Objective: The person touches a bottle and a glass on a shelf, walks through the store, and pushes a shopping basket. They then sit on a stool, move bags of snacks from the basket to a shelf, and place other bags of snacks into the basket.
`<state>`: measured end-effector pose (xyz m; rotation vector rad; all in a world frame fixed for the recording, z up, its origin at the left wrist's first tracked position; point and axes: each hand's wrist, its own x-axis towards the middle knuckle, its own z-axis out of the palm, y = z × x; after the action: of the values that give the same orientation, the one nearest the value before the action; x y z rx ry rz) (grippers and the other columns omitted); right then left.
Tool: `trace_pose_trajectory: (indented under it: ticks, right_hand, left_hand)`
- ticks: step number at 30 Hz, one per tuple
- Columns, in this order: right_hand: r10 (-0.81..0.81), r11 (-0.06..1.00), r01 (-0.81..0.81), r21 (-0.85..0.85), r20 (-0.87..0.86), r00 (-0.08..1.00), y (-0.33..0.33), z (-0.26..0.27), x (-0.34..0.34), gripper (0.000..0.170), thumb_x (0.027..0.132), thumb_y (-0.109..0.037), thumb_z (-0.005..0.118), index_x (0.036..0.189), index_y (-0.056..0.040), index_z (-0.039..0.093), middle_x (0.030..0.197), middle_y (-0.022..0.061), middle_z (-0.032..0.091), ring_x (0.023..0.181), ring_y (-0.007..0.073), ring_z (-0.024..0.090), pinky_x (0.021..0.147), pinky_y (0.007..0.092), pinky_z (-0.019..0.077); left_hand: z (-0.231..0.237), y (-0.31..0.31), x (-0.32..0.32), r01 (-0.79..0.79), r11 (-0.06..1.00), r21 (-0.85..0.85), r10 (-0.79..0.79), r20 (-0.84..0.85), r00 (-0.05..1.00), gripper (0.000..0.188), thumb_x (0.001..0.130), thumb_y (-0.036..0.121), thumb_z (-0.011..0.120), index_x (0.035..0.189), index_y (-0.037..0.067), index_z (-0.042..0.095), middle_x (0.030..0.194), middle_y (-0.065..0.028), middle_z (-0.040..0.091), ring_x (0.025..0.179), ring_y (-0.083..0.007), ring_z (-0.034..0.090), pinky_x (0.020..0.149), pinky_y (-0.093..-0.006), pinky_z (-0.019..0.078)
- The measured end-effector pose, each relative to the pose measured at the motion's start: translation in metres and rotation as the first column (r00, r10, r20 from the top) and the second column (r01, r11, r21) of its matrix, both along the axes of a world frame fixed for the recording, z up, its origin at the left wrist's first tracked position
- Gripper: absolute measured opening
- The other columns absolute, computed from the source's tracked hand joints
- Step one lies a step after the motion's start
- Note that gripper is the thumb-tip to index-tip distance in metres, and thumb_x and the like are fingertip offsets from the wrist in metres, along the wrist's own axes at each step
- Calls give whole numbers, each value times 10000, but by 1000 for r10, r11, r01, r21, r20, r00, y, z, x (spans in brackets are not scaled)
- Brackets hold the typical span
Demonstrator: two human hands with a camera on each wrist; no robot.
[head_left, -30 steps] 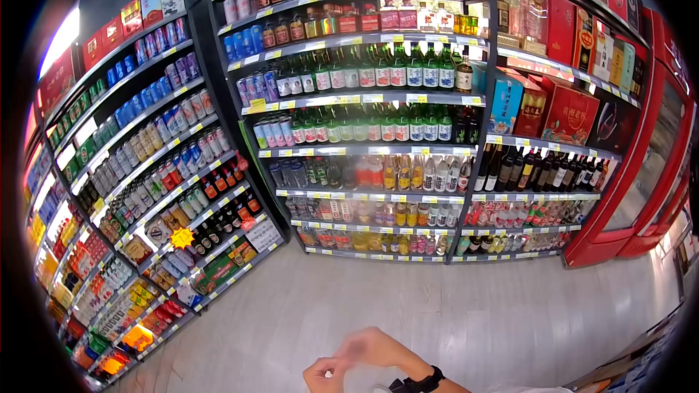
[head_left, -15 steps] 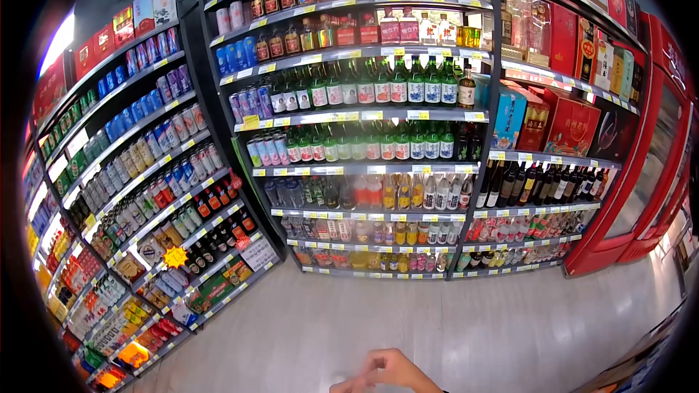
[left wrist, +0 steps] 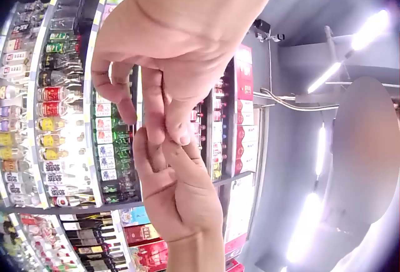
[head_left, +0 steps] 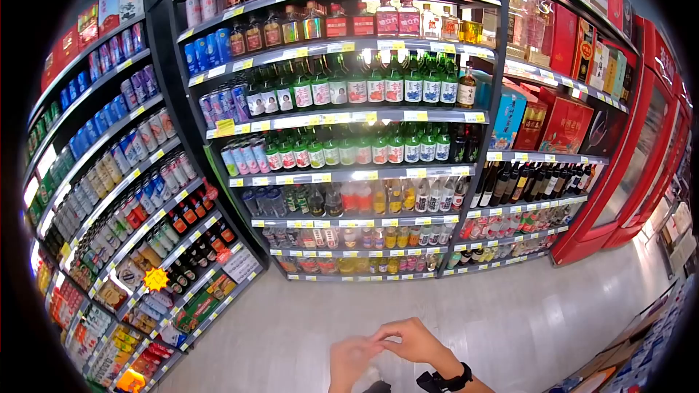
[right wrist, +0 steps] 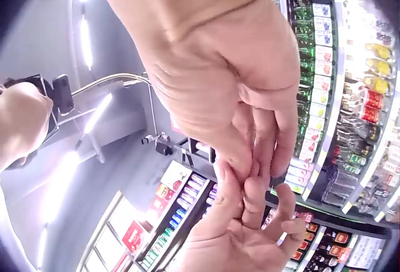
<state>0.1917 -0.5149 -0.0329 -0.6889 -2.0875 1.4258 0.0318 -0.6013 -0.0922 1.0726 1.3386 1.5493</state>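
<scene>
Low in the head view, my left hand and my right hand meet at the fingertips in front of the body. The left hand is slightly blurred. Seen from the left wrist, the left hand comes from above, its fingers loosely bent, thumb and index finger touching the fingertips of the right hand below. The right wrist view shows the same contact from the other side, with the left palm turned up. No object shows between the fingers. A black band circles the right wrist.
Facing me stands a tall shelf unit with green bottles and small liquor bottles. Cans fill the angled shelves on the left. Gift boxes and dark bottles sit at right, beside red-framed coolers. Stacked goods border the lower right floor.
The shelves appear larger and the left ones have shifted further left in the head view. Both hands, lower in the frame half a second ago, show more fully now, fingertips still together.
</scene>
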Motion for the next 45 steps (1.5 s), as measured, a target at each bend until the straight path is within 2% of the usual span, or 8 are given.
trace_pose_trajectory:
  ticks: [10, 15, 17, 20, 26, 34, 39, 45]
  right_hand:
    - [-106, 994, 107, 38, -21, 994, 50, 13, -58, 132, 834, -92, 715, 953, -36, 702, 850, 59, 713, 768, 156, 665, 724, 276, 505]
    - [-159, 985, 160, -67, 26, 987, 65, 8, -70, 154, 799, -133, 764, 835, -22, 663, 729, 43, 679, 670, 135, 624, 633, 273, 480]
    - [-160, 985, 158, 66, 30, 987, 69, -10, -78, 166, 792, -139, 771, 819, -21, 659, 700, 44, 673, 638, 129, 605, 595, 278, 464]
    - [-107, 994, 107, -10, 40, 993, 71, -17, -88, 141, 805, -130, 756, 853, -24, 678, 736, 44, 689, 693, 123, 630, 674, 279, 500]
    - [-14, 993, 17, -114, 23, 1000, 88, -10, -89, 111, 829, -59, 709, 935, -29, 701, 845, 91, 714, 787, 158, 669, 792, 308, 527]
    - [32, 997, -39, -63, -109, 993, 134, -9, -96, 209, 776, -69, 730, 983, -38, 723, 830, 88, 717, 792, 180, 688, 719, 299, 522]
    - [-87, 989, 85, -123, -5, 996, 166, -8, -75, 186, 753, -152, 779, 885, -41, 709, 767, 73, 692, 713, 143, 650, 645, 288, 501]
    - [-175, 968, 161, -193, -59, 983, 200, 3, -53, 226, 737, -204, 795, 814, -32, 669, 713, 53, 656, 657, 131, 607, 612, 287, 481]
  left_hand:
    - [13, 53, -56, 41, 999, -10, -41, 12, 999, 93, 792, -38, 744, 881, -21, 722, 849, -75, 713, 776, -104, 638, 727, -253, 500]
    - [24, 62, -69, 299, 946, -124, -283, 134, 950, 218, 899, 58, 663, 1091, -39, 701, 941, -75, 718, 865, -116, 637, 799, -232, 488]
    - [15, 63, -76, 269, 950, -158, -259, 81, 962, 226, 921, 98, 653, 1097, -36, 700, 970, -69, 715, 892, -111, 626, 814, -255, 491]
    - [14, 58, -79, 229, 958, -171, -192, 208, 959, 132, 845, -19, 699, 972, -39, 729, 857, -32, 694, 784, -77, 583, 705, -219, 491]
    - [14, 70, -78, 26, 982, -186, -9, 95, 995, 128, 792, -45, 750, 747, -2, 638, 789, -19, 658, 746, -78, 581, 697, -228, 501]
    - [17, 111, -81, -76, 990, -117, 82, 49, 995, 109, 829, -21, 726, 778, -3, 632, 783, -35, 661, 765, -86, 586, 713, -233, 492]
    - [34, 143, -69, 289, 945, -153, -263, 169, 950, 216, 910, 189, 682, 878, -25, 688, 846, -40, 679, 825, -99, 585, 761, -257, 453]
    - [39, 193, -52, 289, 957, -40, -251, 388, 887, 184, 892, 165, 696, 879, -18, 706, 846, -44, 678, 784, -115, 581, 760, -252, 429]
